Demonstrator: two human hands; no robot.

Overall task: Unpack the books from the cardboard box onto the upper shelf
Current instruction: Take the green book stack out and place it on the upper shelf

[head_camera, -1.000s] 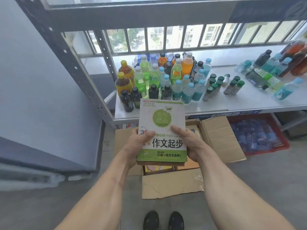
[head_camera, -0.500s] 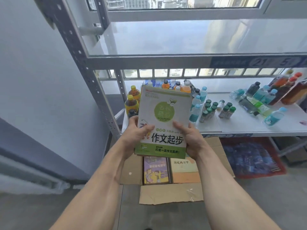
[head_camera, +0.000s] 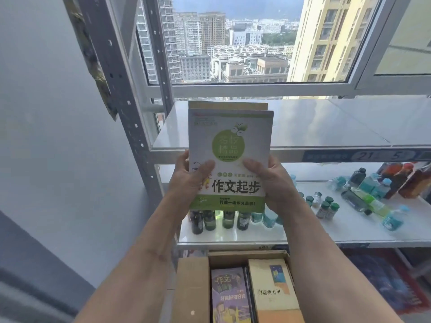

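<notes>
A white and green book (head_camera: 229,136) is held up in front of me, with a second yellowish book (head_camera: 227,105) showing behind its top edge. My left hand (head_camera: 190,180) grips the stack's left side, thumb across the cover. My right hand (head_camera: 270,183) grips the right side the same way. The books' top half overlaps the front edge of the bare white upper shelf (head_camera: 326,127). Below, the open cardboard box (head_camera: 193,287) on the floor holds a purple book (head_camera: 229,297) and a cream and orange book (head_camera: 271,290).
The lower shelf (head_camera: 256,234) carries several bottles (head_camera: 363,199) on the right and dark bottles (head_camera: 210,220) under the books. A grey perforated rack post (head_camera: 126,108) stands at the left, by a grey wall. A window is behind the rack.
Both hands have lifted the books from above the box up to the level of the upper shelf. My view has tilted upward, so the window and city now show.
</notes>
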